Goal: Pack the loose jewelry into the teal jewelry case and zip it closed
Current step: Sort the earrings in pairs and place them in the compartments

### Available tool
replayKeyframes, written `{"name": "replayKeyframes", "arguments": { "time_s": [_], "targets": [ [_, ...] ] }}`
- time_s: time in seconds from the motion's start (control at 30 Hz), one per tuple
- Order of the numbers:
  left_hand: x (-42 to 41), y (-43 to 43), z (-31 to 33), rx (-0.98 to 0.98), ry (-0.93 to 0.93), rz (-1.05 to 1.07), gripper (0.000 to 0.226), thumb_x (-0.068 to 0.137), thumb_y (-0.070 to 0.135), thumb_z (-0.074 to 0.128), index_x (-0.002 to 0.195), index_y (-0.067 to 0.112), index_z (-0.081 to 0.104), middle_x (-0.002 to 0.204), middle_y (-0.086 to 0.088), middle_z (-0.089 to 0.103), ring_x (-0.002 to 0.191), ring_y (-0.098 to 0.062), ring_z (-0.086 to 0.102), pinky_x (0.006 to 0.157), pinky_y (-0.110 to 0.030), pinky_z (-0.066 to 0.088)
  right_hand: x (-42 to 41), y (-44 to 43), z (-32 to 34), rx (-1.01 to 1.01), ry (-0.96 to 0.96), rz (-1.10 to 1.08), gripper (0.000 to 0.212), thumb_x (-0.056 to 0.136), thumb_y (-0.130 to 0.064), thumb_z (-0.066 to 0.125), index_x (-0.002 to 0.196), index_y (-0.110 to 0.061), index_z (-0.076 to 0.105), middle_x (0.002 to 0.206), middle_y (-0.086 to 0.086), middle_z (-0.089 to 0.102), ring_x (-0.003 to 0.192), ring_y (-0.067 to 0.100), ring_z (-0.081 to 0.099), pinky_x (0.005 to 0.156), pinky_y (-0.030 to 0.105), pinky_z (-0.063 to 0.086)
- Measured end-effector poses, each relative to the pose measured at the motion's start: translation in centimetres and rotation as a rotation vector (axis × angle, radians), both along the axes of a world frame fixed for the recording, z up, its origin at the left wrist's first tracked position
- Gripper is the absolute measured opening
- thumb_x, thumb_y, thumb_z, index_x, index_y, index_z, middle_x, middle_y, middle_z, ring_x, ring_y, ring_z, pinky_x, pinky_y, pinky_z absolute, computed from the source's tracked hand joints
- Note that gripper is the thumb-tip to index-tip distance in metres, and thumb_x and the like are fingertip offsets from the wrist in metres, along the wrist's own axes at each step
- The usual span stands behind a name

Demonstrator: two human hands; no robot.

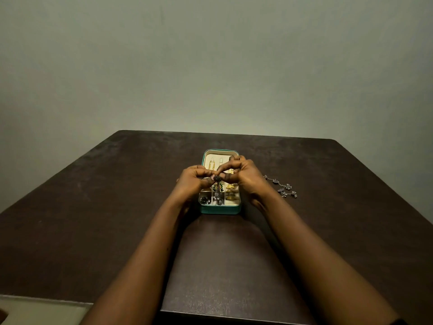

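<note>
Head, earring (216, 178) pinched over case (220, 209), chain (284, 188) beside

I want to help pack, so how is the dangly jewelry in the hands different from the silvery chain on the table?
The dangly piece is pinched by the left hand and right hand over the teal case; the silvery chain lies untouched on the table, right of the case. The dangly piece hangs straight down; the silvery chain is stretched out flat. Both look dark silvery with little flower-like bits.
</note>
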State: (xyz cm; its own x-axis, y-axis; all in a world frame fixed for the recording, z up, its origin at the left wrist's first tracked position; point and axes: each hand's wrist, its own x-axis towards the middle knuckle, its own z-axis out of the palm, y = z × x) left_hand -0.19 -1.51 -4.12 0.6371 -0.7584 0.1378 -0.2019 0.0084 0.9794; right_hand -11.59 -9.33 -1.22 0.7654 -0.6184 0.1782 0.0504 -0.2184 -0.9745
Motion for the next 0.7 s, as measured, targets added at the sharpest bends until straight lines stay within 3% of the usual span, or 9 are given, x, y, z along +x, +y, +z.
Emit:
{"name": "replayKeyframes", "arguments": {
  "time_s": [0.07, 0.17, 0.27, 0.37, 0.47, 0.57, 0.63, 0.7],
  "targets": [
    [0.1, 0.0, -0.1, 0.026, -0.050, 0.001, 0.028, 0.079, -0.014, 0.059, 0.103, -0.001, 0.066, 0.077, 0.000, 0.048, 0.073, -0.011, 0.051, 0.073, -0.025, 0.046, 0.1, -0.2, -0.2, -0.024, 0.027, -0.005, 0.030, 0.072, 0.016, 0.064, 0.064, -0.013, 0.064, 0.083, -0.003, 0.035, 0.078, 0.004, 0.039, 0.069, 0.015, 0.046],
    [0.5, -0.1, -0.3, 0.075, -0.114, -0.002, 0.024, 0.079, -0.013, 0.060, 0.102, -0.010, 0.066, 0.076, 0.002, 0.049, 0.074, -0.009, 0.051, 0.081, -0.030, 0.046, 0.2, -0.5, -0.4, -0.100, 0.095, -0.014, 0.027, 0.071, 0.014, 0.065, 0.067, -0.012, 0.066, 0.082, -0.004, 0.035, 0.081, 0.005, 0.038, 0.069, 0.009, 0.043],
    [0.7, 0.0, -0.5, 0.117, -0.147, 0.014, 0.026, 0.078, -0.010, 0.064, 0.102, -0.002, 0.068, 0.078, 0.005, 0.050, 0.088, -0.016, 0.053, 0.087, -0.033, 0.046, 0.4, -0.7, -0.5, -0.189, 0.164, -0.036, 0.022, 0.070, 0.011, 0.068, 0.085, -0.004, 0.072, 0.085, -0.006, 0.035, 0.089, 0.007, 0.037, 0.090, 0.024, 0.044],
    [0.9, 0.0, -0.8, 0.173, -0.133, 0.025, 0.021, 0.077, -0.006, 0.067, 0.097, 0.001, 0.071, 0.088, 0.003, 0.052, 0.101, -0.019, 0.048, 0.083, -0.025, 0.049, 0.3, -0.8, -0.6, -0.226, 0.200, -0.043, 0.018, 0.069, 0.009, 0.070, 0.086, 0.001, 0.073, 0.087, -0.006, 0.035, 0.097, 0.012, 0.037, 0.100, 0.035, 0.043],
    [1.7, -0.1, -1.4, 0.283, -0.201, 0.068, 0.015, 0.073, 0.011, 0.077, 0.072, 0.026, 0.074, 0.106, 0.005, 0.051, 0.116, -0.015, 0.037, 0.103, -0.033, 0.034, 0.2, -0.8, -0.6, -0.317, 0.269, -0.035, 0.020, 0.069, 0.006, 0.072, 0.088, -0.001, 0.074, 0.085, -0.007, 0.033, 0.097, 0.014, 0.037, 0.099, 0.036, 0.044],
    [2.0, 0.2, -1.3, 0.318, -0.197, 0.072, 0.020, 0.065, 0.023, 0.081, 0.054, 0.034, 0.069, 0.111, 0.004, 0.053, 0.122, -0.020, 0.038, 0.107, -0.040, 0.032, 0.1, -0.9, -0.6, -0.394, 0.337, -0.037, 0.023, 0.070, 0.002, 0.073, 0.092, -0.003, 0.075, 0.081, -0.010, 0.034, 0.089, 0.010, 0.038, 0.097, 0.034, 0.045],
    [2.1, 0.1, -1.4, 0.334, -0.188, 0.059, 0.016, 0.063, 0.026, 0.082, 0.056, 0.035, 0.072, 0.111, 0.005, 0.054, 0.121, -0.021, 0.040, 0.107, -0.041, 0.034, 0.0, -1.0, -0.6, -0.414, 0.358, -0.042, 0.022, 0.072, 0.003, 0.072, 0.094, -0.002, 0.074, 0.077, -0.012, 0.040, 0.079, 0.001, 0.041, 0.097, 0.028, 0.044],
    [1.9, 0.1, -1.3, 0.350, -0.181, 0.072, 0.009, 0.069, 0.021, 0.081, 0.070, 0.027, 0.074, 0.111, 0.004, 0.054, 0.119, -0.019, 0.042, 0.103, -0.033, 0.035, 0.1, -1.3, -0.9, -0.432, 0.393, -0.067, 0.021, 0.074, 0.002, 0.072, 0.095, -0.001, 0.074, 0.072, -0.008, 0.046, 0.080, 0.000, 0.045, 0.097, 0.025, 0.042]
  ]
}}
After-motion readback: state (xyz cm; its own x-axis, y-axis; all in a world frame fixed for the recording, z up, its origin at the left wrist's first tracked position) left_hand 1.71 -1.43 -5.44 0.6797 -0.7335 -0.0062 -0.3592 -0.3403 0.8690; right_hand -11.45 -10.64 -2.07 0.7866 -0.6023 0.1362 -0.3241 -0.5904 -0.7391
